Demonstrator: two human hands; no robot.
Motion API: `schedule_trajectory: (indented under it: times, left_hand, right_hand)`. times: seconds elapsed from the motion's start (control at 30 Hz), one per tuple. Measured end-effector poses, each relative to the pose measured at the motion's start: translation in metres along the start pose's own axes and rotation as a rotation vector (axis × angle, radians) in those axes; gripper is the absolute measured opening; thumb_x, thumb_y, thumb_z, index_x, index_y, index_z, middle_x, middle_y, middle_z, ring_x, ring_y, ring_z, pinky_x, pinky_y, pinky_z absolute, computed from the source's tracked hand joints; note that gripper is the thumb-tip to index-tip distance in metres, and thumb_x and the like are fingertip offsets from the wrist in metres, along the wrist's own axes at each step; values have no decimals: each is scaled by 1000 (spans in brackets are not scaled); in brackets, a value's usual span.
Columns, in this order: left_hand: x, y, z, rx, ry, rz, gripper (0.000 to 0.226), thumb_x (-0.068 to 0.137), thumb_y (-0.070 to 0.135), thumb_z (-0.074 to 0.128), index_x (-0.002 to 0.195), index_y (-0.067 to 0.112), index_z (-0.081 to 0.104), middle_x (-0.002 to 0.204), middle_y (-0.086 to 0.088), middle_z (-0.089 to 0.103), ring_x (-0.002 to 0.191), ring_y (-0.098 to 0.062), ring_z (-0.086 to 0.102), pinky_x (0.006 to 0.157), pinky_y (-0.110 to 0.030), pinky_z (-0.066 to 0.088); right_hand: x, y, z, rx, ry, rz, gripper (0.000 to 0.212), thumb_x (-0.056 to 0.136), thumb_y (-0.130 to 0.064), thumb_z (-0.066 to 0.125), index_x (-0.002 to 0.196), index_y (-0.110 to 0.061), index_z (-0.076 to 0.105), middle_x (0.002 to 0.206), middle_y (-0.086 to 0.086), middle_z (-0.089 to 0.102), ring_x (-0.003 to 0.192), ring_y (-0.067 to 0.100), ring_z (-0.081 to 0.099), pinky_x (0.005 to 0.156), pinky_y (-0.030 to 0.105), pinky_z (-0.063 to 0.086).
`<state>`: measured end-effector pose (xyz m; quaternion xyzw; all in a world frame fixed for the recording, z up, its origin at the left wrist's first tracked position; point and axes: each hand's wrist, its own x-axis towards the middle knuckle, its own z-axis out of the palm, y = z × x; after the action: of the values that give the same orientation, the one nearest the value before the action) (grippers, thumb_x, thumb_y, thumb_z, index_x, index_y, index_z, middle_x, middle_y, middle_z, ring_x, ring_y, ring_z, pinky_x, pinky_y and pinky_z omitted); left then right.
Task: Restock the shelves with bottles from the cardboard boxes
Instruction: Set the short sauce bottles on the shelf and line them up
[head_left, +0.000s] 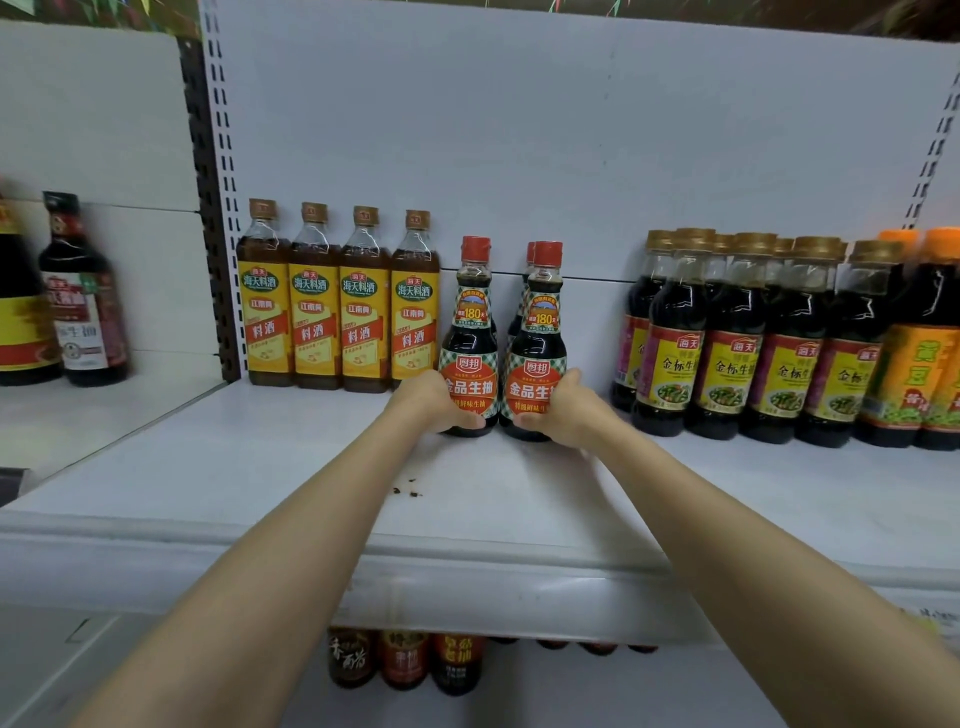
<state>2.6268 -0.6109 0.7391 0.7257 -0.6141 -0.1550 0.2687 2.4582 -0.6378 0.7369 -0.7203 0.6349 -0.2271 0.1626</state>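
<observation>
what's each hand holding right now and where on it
Left hand grips the left red-capped soy sauce bottle around its lower body; right hand grips the neighbouring bottle likewise.

Both bare forearms reach forward and upward, converging toward the middle. The left hand curls its fingers inward to the right, palm facing the other hand. The right hand mirrors it, fingers curled leftward, thumb raised. The two hands sit near each other, not touching.
</observation>
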Motion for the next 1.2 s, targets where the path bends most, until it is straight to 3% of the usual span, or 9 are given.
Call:
schedule_trajectory:
  times: [0.37,0.77,1.2]
  left_hand:
    - [17,0,4,1,-7,-8,77,73,42,79,136,13,45,132,-7,56,120,-27,53,100,-39,45]
    - [24,2,5,40,-2,14,75,76,43,76,136,13,43,133,-6,54,121,-26,51,100,-36,44]
    - [20,1,9,42,15,-9,73,76,44,75,136,16,45,132,-5,55,120,-25,53,101,-38,44]
  right_hand:
    - [17,0,2,16,-4,19,83,85,-44,68,138,-5,18,138,14,46,122,33,49,101,44,43]
    - [24,0,1,42,-26,16,84,86,-39,67,140,-2,15,138,15,44,123,30,48,98,37,41]
    - [24,4,4,-63,-3,5,83,83,-51,66,138,-8,20,134,12,50,118,33,53,99,46,45]
